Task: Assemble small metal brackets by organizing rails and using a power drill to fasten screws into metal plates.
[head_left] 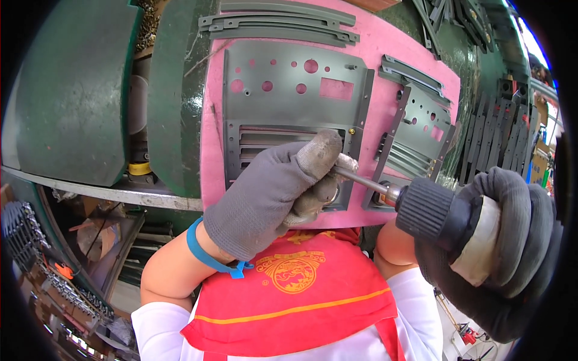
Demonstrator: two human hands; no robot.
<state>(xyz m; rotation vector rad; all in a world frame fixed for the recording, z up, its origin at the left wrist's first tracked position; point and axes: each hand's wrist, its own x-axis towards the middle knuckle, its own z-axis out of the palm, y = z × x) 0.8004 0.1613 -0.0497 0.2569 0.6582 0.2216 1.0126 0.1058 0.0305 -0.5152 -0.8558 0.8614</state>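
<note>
Pink mat [374, 126], right hand [512, 253] (gloved), clasping screwdriver [430, 209]

From the wearer's head, one wide fisheye looks down on the hands [265, 195] from close above.

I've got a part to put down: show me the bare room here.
Bare: the green board, left of a cluttered gap, and the green strip between that gap and the pink mat. Crowded: the mat, under a large panel and a smaller panel, with the power driver held near its lower right; dark bars line the right.
</note>
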